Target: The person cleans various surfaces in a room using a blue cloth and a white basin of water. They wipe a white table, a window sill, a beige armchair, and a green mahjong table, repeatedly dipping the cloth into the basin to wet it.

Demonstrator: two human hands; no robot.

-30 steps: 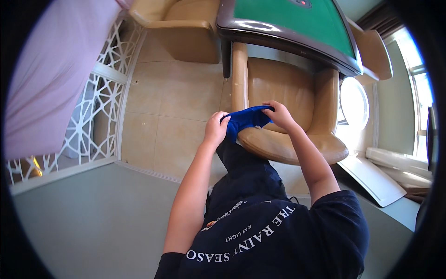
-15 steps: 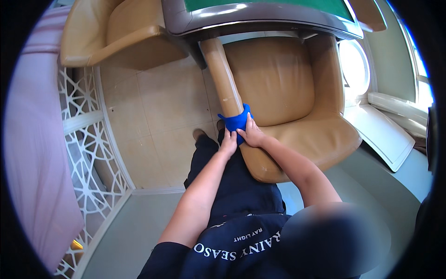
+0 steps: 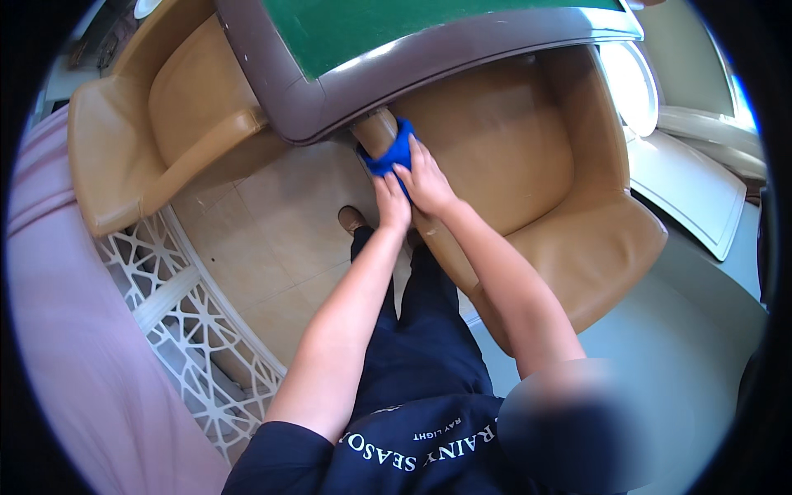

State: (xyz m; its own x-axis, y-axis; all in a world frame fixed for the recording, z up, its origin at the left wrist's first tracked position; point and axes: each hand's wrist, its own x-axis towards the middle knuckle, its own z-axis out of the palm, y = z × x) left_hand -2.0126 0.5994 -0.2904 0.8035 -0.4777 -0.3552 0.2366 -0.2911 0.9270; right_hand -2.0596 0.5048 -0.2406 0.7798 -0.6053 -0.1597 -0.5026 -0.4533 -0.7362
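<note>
A blue cloth (image 3: 399,155) is wrapped over the armrest (image 3: 441,250) of a tan leather chair (image 3: 503,136). My left hand (image 3: 393,203) grips the cloth from the left side of the armrest, its fingertips on the cloth's lower edge. On the right side my right hand (image 3: 428,180) presses the cloth down, fingers curved over the top. Both hands lie close together, near where the armrest runs in under the table edge. The underside of the cloth and part of the fingers are hidden.
A table (image 3: 285,91) with a dark rim and green top covers the chair's far end. Another tan chair (image 3: 186,107) stands at the left. Beside it are a white lattice screen (image 3: 202,363) and a pink drape (image 3: 91,313). A white panel (image 3: 689,194) leans at the right.
Both hands have moved the cloth along the armrest, away from me toward the table. The view has shifted, showing more of the table and the left chair.
</note>
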